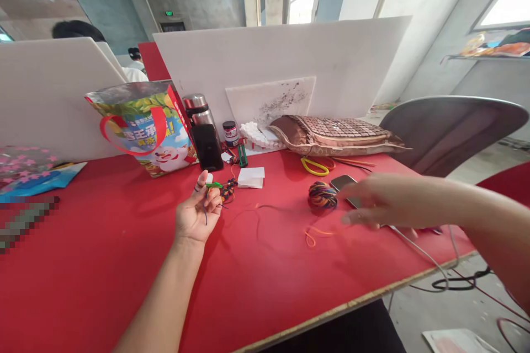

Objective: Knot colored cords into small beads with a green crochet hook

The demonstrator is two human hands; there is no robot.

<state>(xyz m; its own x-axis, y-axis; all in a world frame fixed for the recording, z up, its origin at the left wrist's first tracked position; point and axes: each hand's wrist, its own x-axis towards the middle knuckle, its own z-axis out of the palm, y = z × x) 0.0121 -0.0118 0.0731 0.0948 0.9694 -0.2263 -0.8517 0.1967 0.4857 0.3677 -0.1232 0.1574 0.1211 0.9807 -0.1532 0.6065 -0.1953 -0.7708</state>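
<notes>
My left hand (197, 212) is raised over the left-middle of the red table, fingers closed on a knotted cord piece (227, 191) in dark blue and orange. A bright green part (214, 185) shows at its fingertips, and a thin dark strand hangs below. My right hand (379, 198) is blurred by motion, its fingers apart with nothing visible in them. It hovers above a phone (344, 182), just right of a ball of multicoloured cord (322, 194). A loose orange cord end (310, 238) lies in front of the ball.
On the red table (265, 292) stand a printed shopping bag (149, 135), a thermos (196, 103), an upright black phone (208, 146) and a small jar (230, 133). A folded white paper (251, 177) and a brown cushion (335, 132) lie before white boards. A cable (426, 253) crosses the right edge.
</notes>
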